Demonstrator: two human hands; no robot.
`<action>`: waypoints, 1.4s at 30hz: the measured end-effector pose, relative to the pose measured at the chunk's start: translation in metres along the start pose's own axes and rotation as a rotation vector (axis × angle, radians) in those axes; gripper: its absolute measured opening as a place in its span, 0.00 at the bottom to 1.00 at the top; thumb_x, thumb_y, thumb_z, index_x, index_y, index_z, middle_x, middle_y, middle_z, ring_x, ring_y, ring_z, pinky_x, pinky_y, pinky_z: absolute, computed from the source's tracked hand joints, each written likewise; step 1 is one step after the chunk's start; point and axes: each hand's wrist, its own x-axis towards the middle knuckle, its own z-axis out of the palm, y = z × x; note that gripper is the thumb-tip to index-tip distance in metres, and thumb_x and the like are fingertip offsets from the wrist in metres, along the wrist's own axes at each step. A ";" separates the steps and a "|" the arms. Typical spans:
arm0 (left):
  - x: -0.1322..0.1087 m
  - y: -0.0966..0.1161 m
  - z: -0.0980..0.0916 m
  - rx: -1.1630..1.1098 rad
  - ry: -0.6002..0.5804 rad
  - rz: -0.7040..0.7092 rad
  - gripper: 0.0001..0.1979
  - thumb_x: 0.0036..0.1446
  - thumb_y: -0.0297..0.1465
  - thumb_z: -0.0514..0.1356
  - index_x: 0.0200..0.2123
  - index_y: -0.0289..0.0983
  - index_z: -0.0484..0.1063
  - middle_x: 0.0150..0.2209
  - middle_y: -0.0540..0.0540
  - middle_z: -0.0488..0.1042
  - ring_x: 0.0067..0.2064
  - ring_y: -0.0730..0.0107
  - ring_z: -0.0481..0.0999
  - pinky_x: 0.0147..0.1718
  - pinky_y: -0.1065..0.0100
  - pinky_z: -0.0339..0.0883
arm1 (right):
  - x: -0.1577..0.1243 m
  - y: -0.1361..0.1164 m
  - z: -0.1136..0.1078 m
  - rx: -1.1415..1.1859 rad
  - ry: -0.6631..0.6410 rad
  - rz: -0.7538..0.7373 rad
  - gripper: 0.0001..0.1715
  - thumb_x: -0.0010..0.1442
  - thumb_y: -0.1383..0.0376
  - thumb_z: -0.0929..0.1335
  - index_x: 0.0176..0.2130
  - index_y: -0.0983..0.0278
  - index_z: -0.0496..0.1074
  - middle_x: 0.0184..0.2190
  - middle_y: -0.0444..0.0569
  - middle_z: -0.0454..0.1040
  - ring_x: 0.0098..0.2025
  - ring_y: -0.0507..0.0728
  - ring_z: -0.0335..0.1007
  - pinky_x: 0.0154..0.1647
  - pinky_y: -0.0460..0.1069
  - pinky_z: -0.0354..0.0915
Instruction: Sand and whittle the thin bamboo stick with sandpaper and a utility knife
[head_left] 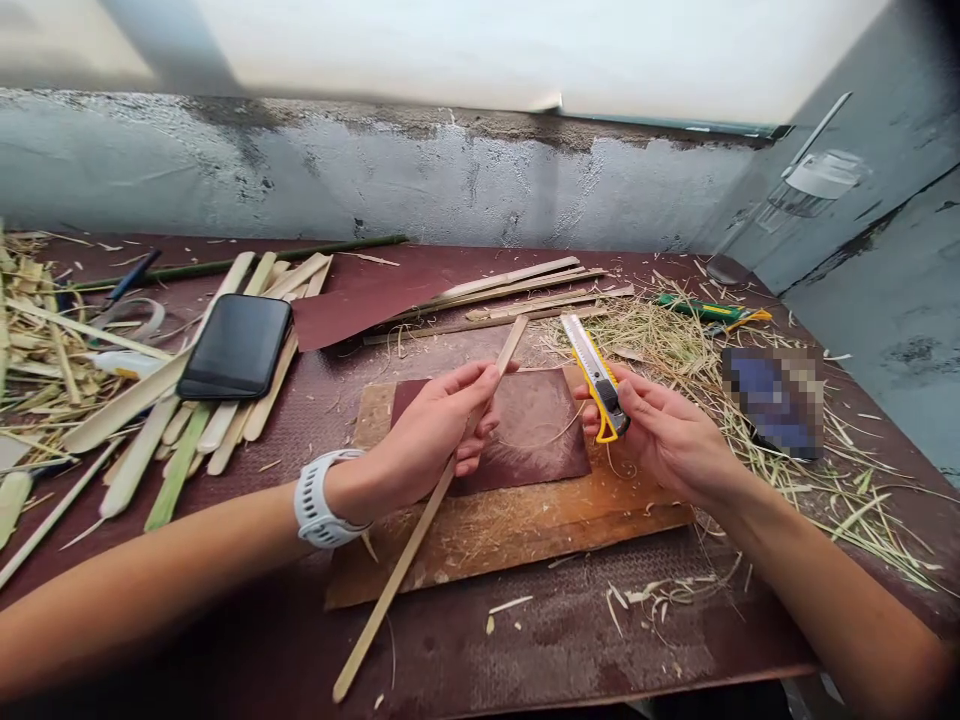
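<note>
My left hand [435,430], with a white watch on its wrist, is closed around a long thin bamboo strip [397,580] that slants from near the table's front edge up to the middle. My right hand [660,435] grips a yellow utility knife [596,378] with its blade extended and pointing away from me. The two hands are a little apart, above a sheet of dark red sandpaper [536,430] lying on a worn wooden board [517,520].
A black phone [236,345] rests on several flat bamboo slats [150,440] at the left. More strips [517,290] lie at the back, near another sandpaper sheet [352,305]. Bamboo shavings [787,450] cover the right side, with a green tool [705,312]. A concrete wall [375,180] rises behind.
</note>
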 end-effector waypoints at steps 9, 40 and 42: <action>-0.001 -0.003 0.000 -0.099 -0.015 0.009 0.02 0.69 0.29 0.56 0.42 0.37 0.68 0.28 0.53 0.66 0.18 0.82 0.58 0.13 0.80 0.56 | -0.002 0.001 -0.002 -0.070 -0.042 0.009 0.21 0.66 0.61 0.75 0.58 0.55 0.78 0.50 0.50 0.77 0.44 0.54 0.76 0.53 0.55 0.78; -0.009 -0.001 -0.001 0.172 -0.137 0.060 0.07 0.67 0.33 0.63 0.42 0.34 0.72 0.29 0.52 0.69 0.22 0.83 0.62 0.17 0.81 0.58 | -0.012 0.000 0.002 -0.431 0.380 -0.373 0.22 0.68 0.48 0.73 0.54 0.55 0.74 0.27 0.40 0.62 0.22 0.50 0.51 0.20 0.49 0.49; -0.009 0.000 -0.002 0.165 -0.158 0.071 0.08 0.66 0.31 0.63 0.46 0.34 0.73 0.33 0.50 0.72 0.25 0.80 0.68 0.20 0.79 0.65 | -0.011 0.000 0.001 -0.478 0.412 -0.388 0.21 0.67 0.47 0.73 0.52 0.55 0.74 0.26 0.40 0.62 0.22 0.50 0.50 0.20 0.50 0.47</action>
